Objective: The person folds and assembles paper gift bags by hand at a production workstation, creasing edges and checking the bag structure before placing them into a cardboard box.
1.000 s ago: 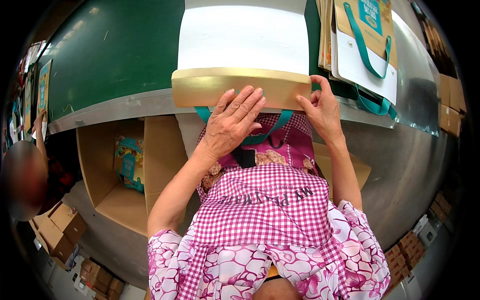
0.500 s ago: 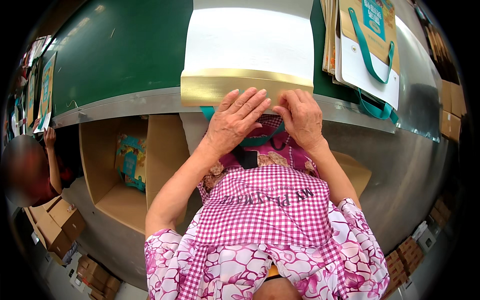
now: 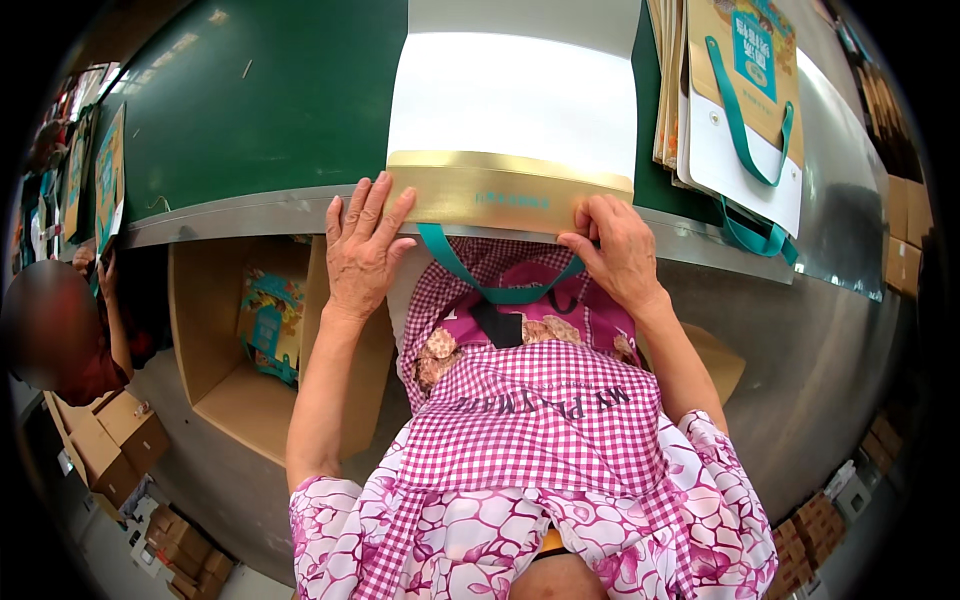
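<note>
A flat-lying paper gift bag (image 3: 512,95) spreads over the table edge, its inner side white and its near edge folded over as a gold flap (image 3: 480,185). From the flap a teal ribbon handle (image 3: 497,294) hangs in a loop over my apron. My left hand (image 3: 367,245) lies on the flap's left end, fingers stretched out and apart. At the other end my right hand (image 3: 614,247) has its fingers curled, with thumb and fingertips pinching the flap's near edge.
Finished-looking bags with teal handles (image 3: 745,150) are stacked to the right on the green table (image 3: 270,110). An open cardboard box (image 3: 225,400) holding bags stands below the table at left. A co-worker (image 3: 110,320) handles bags at far left.
My left hand has slid left from the flap's middle to its left end, uncovering the flap and the ribbon loop. My right hand stays at the right end.
</note>
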A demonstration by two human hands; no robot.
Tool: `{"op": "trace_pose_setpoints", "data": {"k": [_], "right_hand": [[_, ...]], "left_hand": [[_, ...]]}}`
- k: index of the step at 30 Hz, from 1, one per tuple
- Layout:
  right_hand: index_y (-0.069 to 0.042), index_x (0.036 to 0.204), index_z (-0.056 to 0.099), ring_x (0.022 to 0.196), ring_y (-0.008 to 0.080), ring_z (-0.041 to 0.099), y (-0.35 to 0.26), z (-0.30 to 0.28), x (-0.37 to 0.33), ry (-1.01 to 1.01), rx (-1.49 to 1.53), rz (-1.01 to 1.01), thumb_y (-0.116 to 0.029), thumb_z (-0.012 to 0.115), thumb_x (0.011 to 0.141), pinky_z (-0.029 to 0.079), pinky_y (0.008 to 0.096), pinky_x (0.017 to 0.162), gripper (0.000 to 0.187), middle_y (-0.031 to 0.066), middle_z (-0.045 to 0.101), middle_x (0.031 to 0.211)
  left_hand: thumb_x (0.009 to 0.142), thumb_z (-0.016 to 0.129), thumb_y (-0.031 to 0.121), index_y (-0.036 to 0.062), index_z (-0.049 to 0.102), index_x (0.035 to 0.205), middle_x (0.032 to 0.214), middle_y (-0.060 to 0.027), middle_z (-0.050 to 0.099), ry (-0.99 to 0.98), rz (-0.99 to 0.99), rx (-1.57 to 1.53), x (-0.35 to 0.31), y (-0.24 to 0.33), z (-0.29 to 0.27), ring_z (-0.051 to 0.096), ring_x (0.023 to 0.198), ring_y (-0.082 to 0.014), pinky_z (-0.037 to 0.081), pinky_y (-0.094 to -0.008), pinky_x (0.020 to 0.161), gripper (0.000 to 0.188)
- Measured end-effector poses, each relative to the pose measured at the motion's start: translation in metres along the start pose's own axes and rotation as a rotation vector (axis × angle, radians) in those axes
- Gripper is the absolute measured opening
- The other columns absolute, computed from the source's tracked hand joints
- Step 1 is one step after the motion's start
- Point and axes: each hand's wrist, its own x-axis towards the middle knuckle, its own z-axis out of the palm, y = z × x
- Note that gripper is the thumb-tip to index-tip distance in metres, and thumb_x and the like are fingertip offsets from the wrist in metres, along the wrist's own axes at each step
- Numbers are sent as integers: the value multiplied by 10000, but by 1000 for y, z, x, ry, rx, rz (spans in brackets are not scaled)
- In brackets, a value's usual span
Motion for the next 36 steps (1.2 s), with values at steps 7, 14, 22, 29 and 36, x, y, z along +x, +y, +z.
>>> {"op": "trace_pose_setpoints", "data": {"k": [7,14,22,29,36], "right_hand": [[-80,981,590,723,277,587,-2,-8,2,-46,42,36,-193,831,719,464,397,647,374,79,572,750],[-67,1259,611,725,254,548,4,-1,-15,3,86,13,-38,828,688,472,376,682,612,68,529,764],[-127,1360,572,686,203,497,-9,0,-11,-40,-32,-58,-17,843,689,463,329,655,732,56,530,818],[-105,1356,564,993,318,535,-2,-2,-14,49,-157,-147,10,789,650,454,433,851,750,134,555,1040],[-43,1326,589,1329,380,451,-14,-24,-27,99,-263,-172,119,570,674,326,454,1115,672,192,523,1408]], "left_hand": [[918,704,242,-3,467,1434,1352,-207,561,284,-420,-730,4,25,-3,516,1274,-354,404,-440,1079,618],[815,728,83,-6,483,1355,1102,-158,615,388,-462,-752,30,32,-2,556,1054,-356,457,-435,947,600],[854,707,84,-31,488,1350,1068,-123,583,338,-675,-1052,31,33,-14,612,844,-191,536,-312,719,555],[897,615,36,-11,540,1258,1054,-56,635,203,-718,-1764,38,36,-20,585,764,-73,468,-206,546,372],[901,595,30,-5,521,1216,1015,-54,627,251,-644,-1866,27,69,-74,595,797,-88,493,-216,523,326]]}}
